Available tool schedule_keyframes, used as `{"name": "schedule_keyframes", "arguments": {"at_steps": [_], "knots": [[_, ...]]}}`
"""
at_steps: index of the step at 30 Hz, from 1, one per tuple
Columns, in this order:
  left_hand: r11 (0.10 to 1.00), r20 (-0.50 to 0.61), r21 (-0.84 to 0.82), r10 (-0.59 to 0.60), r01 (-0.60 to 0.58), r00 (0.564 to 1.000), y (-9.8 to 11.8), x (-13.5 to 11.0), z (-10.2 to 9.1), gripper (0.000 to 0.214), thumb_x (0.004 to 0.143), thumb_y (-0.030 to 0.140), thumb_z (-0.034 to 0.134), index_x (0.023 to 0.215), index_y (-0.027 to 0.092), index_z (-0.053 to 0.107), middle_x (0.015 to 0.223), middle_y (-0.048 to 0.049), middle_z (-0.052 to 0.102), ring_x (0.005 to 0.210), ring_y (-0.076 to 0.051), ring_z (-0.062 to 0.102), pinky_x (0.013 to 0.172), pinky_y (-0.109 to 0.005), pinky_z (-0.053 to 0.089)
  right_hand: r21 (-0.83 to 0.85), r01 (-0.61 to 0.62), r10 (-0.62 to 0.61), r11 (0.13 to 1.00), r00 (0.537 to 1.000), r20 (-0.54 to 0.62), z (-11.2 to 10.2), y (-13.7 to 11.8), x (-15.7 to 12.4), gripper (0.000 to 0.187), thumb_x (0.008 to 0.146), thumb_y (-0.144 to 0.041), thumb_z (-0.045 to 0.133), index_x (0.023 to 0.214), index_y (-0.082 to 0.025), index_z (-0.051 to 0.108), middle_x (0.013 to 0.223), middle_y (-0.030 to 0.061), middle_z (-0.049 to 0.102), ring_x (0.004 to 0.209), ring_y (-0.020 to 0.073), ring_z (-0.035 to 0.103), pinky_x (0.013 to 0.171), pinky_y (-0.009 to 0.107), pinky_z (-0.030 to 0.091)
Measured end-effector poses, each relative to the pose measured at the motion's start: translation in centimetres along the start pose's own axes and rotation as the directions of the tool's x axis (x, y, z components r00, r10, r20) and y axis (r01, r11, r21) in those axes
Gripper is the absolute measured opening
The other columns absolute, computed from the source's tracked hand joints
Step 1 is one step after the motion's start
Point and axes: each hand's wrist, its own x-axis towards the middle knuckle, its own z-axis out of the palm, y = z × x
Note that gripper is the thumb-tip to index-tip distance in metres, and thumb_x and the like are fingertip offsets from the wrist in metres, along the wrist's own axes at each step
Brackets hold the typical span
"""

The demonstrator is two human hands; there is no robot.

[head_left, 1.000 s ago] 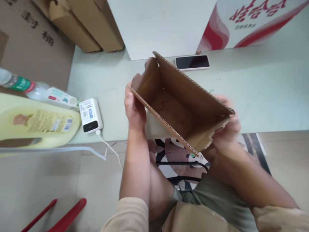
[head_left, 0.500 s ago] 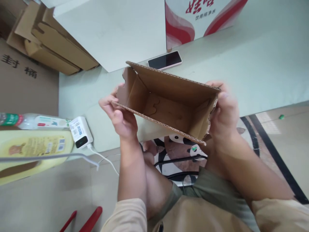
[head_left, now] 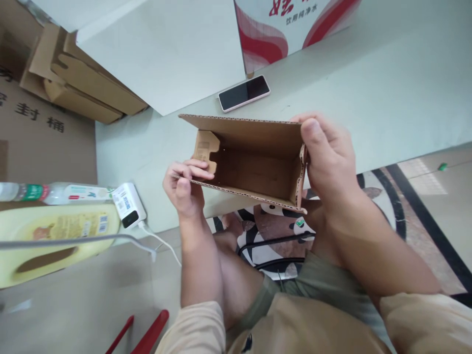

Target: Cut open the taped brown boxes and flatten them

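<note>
A brown cardboard box [head_left: 254,132] is held up in front of me, its top toward the camera so that I look into its bare inside. My left hand [head_left: 188,189] grips the near left corner, thumb outside and fingers over the notched left end flap [head_left: 206,147], which is folded inward. My right hand [head_left: 328,147] is closed round the far right corner, its thumb on the rim by the right end. The right end flap [head_left: 300,177] also tilts into the box. Beyond the box, a phone [head_left: 244,93] lies flat on the table.
The pale table [head_left: 387,98] carries a white box [head_left: 158,54], a red-and-white carton [head_left: 265,39] and a white power bank [head_left: 130,204] with a cable. Flattened or folded cardboard boxes [head_left: 88,83] stand at left. A plastic bottle [head_left: 55,192] and a yellow jug [head_left: 66,221] lie below them.
The left end flap has folded into the box under my left fingers. The right flap leans in too, and the box has turned slightly, with my right hand shifting left.
</note>
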Motion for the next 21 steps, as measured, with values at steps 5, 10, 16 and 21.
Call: {"name": "schedule_keyframes", "arguments": {"at_steps": [5,10,16,21], "knots": [[0.998,-0.050,-0.052,0.021,-0.024,0.999,-0.8,0.3,0.6,0.050,0.091,0.060,0.061,0.067,0.022,0.039,0.044,0.0059,0.045,0.060,-0.014,0.058,0.070,-0.029,0.045,-0.038,-0.039,0.040,0.999,0.998,0.039,0.1,1.3,0.5,0.031,0.087,-0.055,0.072,0.087,-0.025,0.064,0.068,-0.0040,0.061,0.063,0.0125,0.060,0.059,0.028,0.049],[1.000,-0.102,0.000,-0.002,0.002,0.995,-1.0,0.4,1.1,0.055,0.087,0.065,0.065,0.068,0.021,0.038,0.046,0.0075,0.040,0.057,-0.012,0.054,0.069,-0.028,0.044,-0.039,0.003,-0.002,0.999,0.999,0.038,-0.3,3.5,0.5,0.015,0.087,-0.039,0.072,0.093,-0.027,0.066,0.087,-0.0028,0.069,0.083,0.0174,0.067,0.077,0.037,0.058],[0.999,-0.203,0.003,-0.044,0.046,0.978,-1.2,0.2,1.2,0.053,0.075,0.064,0.078,0.077,0.021,0.048,0.057,0.0069,0.049,0.063,-0.011,0.058,0.071,-0.026,0.046,0.018,0.114,-0.113,0.993,0.992,-0.047,0.4,4.0,-1.1,0.016,0.091,-0.035,0.057,0.098,-0.030,0.071,0.100,-0.0014,0.075,0.101,0.0216,0.070,0.094,0.043,0.058],[0.995,-0.257,0.058,-0.069,0.087,0.964,-1.2,0.4,1.3,0.057,0.070,0.068,0.080,0.079,0.020,0.050,0.065,0.0055,0.055,0.065,-0.010,0.059,0.073,-0.027,0.048,-0.007,0.115,-0.116,0.993,0.993,-0.038,0.6,4.3,-1.6,0.027,0.092,-0.046,0.053,0.100,-0.030,0.073,0.109,0.0013,0.076,0.110,0.0247,0.070,0.101,0.046,0.056]]}}
